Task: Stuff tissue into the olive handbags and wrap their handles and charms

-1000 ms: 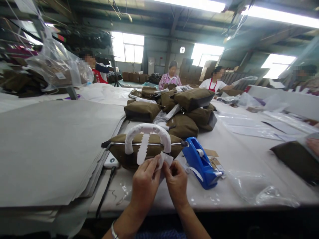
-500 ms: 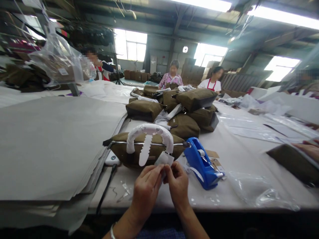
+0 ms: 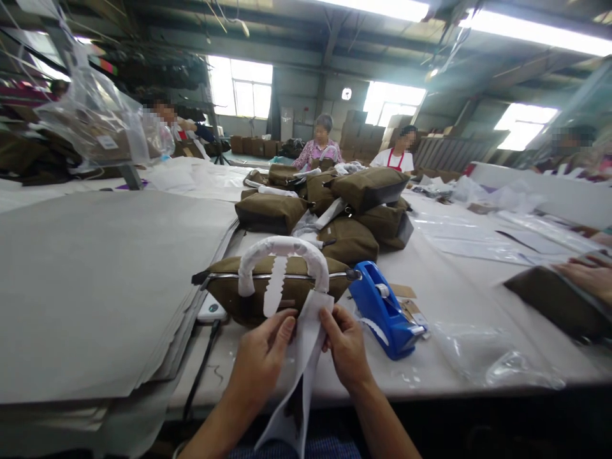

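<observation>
An olive-brown handbag (image 3: 224, 290) with a silver zip lies in front of me, its arched handle (image 3: 280, 245) wrapped in white. A white, toothed-edged strip (image 3: 274, 287) hangs under the arch. From the handle's right end a long white wrapping strip (image 3: 308, 338) runs down over the table edge, a dark strap partly showing inside its lower end. My right hand (image 3: 347, 347) pinches the strip's right edge between thumb and fingers. At its left edge is my left hand (image 3: 261, 357), fingers loosely bent and thumb apart; any contact there is unclear.
A blue tape dispenser (image 3: 382, 312) stands right of the bag, beside cardboard tags (image 3: 414, 312). More olive bags (image 3: 351, 239) are piled behind. Paper sheets (image 3: 105, 287) lie left, clear plastic (image 3: 497, 363) right. Another person's hand (image 3: 590, 277) rests on a dark bag (image 3: 549, 296).
My hands have moved apart from a close pinch below the handle. The white strip now shows as a long length between them. The view has shifted slightly.
</observation>
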`<move>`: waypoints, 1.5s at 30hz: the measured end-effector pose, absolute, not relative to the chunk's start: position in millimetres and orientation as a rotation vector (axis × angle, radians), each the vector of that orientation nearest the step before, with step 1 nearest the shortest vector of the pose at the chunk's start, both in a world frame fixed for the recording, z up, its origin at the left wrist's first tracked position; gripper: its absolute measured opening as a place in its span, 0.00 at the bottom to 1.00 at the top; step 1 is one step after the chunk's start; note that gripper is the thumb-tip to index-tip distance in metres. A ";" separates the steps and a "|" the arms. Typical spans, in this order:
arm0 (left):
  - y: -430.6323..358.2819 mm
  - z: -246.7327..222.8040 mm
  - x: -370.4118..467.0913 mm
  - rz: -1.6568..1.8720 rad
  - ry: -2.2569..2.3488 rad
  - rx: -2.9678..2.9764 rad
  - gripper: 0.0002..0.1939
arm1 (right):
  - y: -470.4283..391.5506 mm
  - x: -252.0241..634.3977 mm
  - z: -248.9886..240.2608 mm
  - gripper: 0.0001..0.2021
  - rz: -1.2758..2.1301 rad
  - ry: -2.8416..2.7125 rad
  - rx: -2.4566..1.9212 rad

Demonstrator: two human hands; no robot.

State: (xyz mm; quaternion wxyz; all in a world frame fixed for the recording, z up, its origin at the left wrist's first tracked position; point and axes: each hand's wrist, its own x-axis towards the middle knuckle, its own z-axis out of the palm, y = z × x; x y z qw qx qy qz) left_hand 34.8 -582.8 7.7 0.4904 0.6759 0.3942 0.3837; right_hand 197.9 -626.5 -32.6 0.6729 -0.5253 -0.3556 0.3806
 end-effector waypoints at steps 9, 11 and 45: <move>-589.0 -4.2 63.6 0.746 0.778 1.190 0.23 | -631.2 195.2 -29.9 0.18 0.537 -1.005 -1.397; -588.9 -6.6 66.0 0.769 0.824 1.229 0.22 | -632.4 194.0 -28.7 0.18 0.428 -1.065 -1.455; -589.1 -1.1 66.3 0.634 0.889 0.978 0.28 | -696.9 370.6 -18.4 0.18 0.578 -0.743 -1.712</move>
